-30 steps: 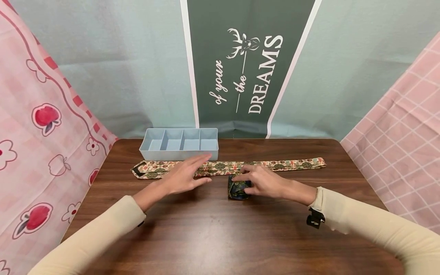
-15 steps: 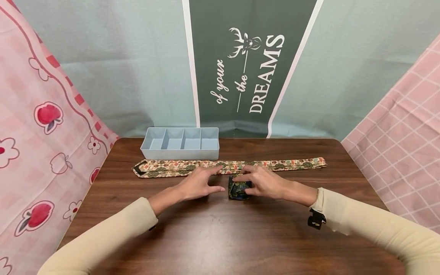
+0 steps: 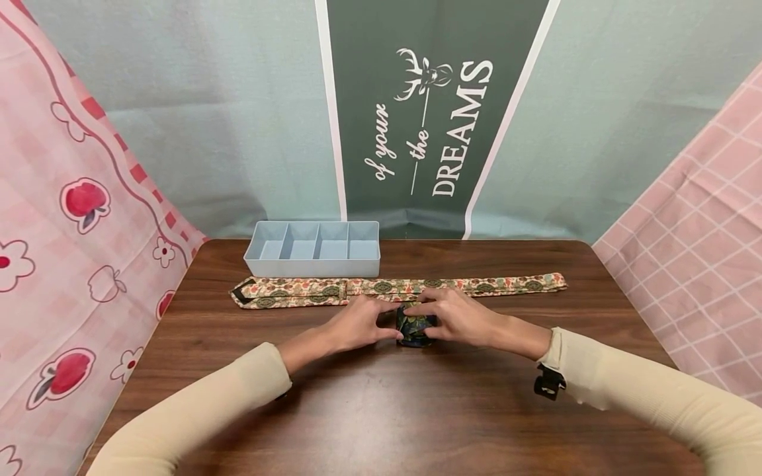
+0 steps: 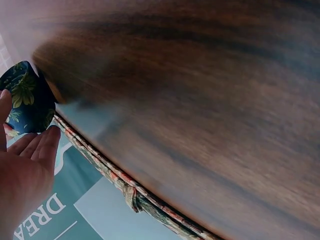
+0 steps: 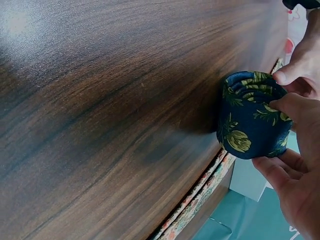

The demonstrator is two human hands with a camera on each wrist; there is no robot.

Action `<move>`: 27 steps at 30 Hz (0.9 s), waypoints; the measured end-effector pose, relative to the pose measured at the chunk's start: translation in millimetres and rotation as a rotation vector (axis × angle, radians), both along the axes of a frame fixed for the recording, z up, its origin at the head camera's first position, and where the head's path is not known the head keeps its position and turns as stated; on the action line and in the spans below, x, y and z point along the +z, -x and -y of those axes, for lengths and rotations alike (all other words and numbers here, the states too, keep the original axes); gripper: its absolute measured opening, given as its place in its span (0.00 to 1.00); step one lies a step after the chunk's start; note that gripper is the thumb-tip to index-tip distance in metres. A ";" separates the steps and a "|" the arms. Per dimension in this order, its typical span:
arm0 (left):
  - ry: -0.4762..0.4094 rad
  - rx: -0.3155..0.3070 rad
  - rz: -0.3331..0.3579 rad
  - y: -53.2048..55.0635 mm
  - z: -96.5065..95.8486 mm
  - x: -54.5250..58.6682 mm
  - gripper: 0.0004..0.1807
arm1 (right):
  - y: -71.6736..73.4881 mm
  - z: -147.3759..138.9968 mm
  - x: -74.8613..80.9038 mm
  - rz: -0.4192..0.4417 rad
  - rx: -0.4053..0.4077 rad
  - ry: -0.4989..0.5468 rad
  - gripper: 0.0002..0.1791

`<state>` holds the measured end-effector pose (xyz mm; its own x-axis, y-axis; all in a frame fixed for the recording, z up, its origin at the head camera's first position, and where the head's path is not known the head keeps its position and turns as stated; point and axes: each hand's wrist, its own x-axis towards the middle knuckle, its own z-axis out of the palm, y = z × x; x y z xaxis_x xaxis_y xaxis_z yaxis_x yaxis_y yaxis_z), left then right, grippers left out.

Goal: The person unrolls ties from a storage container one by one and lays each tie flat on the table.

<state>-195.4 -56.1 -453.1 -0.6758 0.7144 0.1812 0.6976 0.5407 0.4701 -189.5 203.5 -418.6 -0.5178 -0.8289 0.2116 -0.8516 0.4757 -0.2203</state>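
A navy necktie (image 3: 415,328) with yellow flowers stands rolled into a thick coil on the table; its wound layers show at one end in the right wrist view. My right hand (image 3: 467,318) holds the coil from the right, thumb and fingers on either side. From the left, my left hand (image 3: 360,324) has its thumb and fingertips at the coil. In the right wrist view the left thumb meets the coil's rim. Behind both hands a cream necktie (image 3: 500,285) with a red and green pattern lies stretched out flat, partly covered by the right hand.
A light blue tray (image 3: 312,267) with several compartments stands at the back left, just behind the cream tie. The brown wooden table (image 3: 369,410) ends at a grey-green curtain (image 3: 250,132). Pink printed cloths hang at both sides.
My left hand has moved right, from over the cream tie to the rolled navy tie, and now meets it. The right hand has kept its hold on the coil.
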 end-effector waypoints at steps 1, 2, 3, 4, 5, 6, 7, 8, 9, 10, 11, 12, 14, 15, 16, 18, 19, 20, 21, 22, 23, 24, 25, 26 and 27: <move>0.001 0.001 -0.001 -0.4 -0.7 0.1 0.33 | -0.1 -0.2 0.1 0.002 -0.002 -0.001 0.24; 0.000 0.004 0.001 -0.9 -1.2 0.2 0.33 | -0.2 -0.6 0.0 0.004 -0.004 -0.001 0.25; 0.001 0.006 -0.003 -1.3 -1.4 0.4 0.33 | -0.3 -1.2 0.0 0.008 -0.005 0.001 0.25; 0.000 0.009 -0.007 -1.6 -1.6 0.3 0.33 | -0.5 -1.7 -0.2 0.010 -0.006 0.004 0.25; -0.004 0.010 -0.009 -1.9 -1.7 0.3 0.33 | -0.6 -2.4 -0.4 0.011 -0.007 0.006 0.25; -0.007 0.010 -0.010 -2.0 -1.7 0.1 0.33 | -0.7 -3.1 -0.6 0.010 -0.007 0.008 0.25; -0.015 0.009 -0.008 -2.0 -1.5 -0.1 0.33 | -1.0 -3.8 -0.8 0.007 -0.007 0.010 0.25; -0.021 0.007 -0.007 -2.0 -1.1 -0.4 0.33 | -1.2 -4.6 -1.2 0.005 -0.007 0.012 0.25; -0.026 0.007 -0.005 -1.9 -0.6 -0.8 0.33 | -1.5 -5.3 -1.7 0.003 -0.005 0.013 0.25; -0.033 0.004 0.000 -1.8 0.0 -1.3 0.33 | -1.8 -6.0 -2.2 0.001 -0.004 0.014 0.25; -0.035 0.002 0.004 -1.5 0.7 -1.7 0.33 | -2.0 -7.0 -2.8 -0.005 -0.002 0.013 0.25; -0.038 -0.002 0.007 -1.2 1.5 -2.2 0.33 | -2.2 -8.3 -3.8 -0.009 0.002 0.012 0.25; -0.040 -0.009 0.004 -0.7 3.3 -3.2 0.33 | -2.6 -11.1 -6.0 -0.023 0.008 0.011 0.26; -0.040 -0.012 0.003 -0.3 4.1 -3.7 0.34 | -2.7 -12.5 -7.1 -0.031 0.012 0.013 0.26; -0.040 -0.015 0.001 0.0 4.9 -4.0 0.34 | -2.6 -13.8 -8.3 -0.039 0.017 0.016 0.26; -0.035 -0.018 -0.012 0.6 6.0 -4.8 0.34 | -2.2 -16.2 -10.8 -0.052 0.030 0.030 0.26; -0.030 -0.019 -0.020 0.9 6.5 -5.1 0.33 | -2.0 -16.9 -11.7 -0.060 0.036 0.043 0.26; -0.025 -0.021 -0.027 1.2 6.8 -5.4 0.33 | -1.6 -17.7 -12.7 -0.065 0.041 0.057 0.25; -0.022 -0.026 -0.036 1.5 7.0 -5.7 0.33 | -1.4 -18.3 -13.7 -0.070 0.046 0.071 0.25; -0.020 -0.033 -0.039 1.7 7.1 -5.9 0.32 | -1.1 -18.9 -14.6 -0.076 0.049 0.085 0.25; -0.016 -0.040 -0.046 1.9 7.3 -6.0 0.31 | -1.0 -19.4 -15.4 -0.081 0.051 0.097 0.24; -0.015 -0.051 -0.051 2.0 7.4 -6.1 0.31 | -1.0 -19.8 -16.1 -0.088 0.051 0.110 0.24; -0.013 -0.061 -0.052 2.1 7.6 -6.1 0.30 | -0.9 -20.2 -16.8 -0.092 0.051 0.121 0.24; -0.013 -0.072 -0.056 2.2 7.7 -6.2 0.29 | -1.1 -20.5 -17.4 -0.096 0.049 0.129 0.23; -0.009 -0.082 -0.054 2.1 7.7 -6.2 0.28 | -1.3 -20.7 -17.8 -0.097 0.047 0.139 0.22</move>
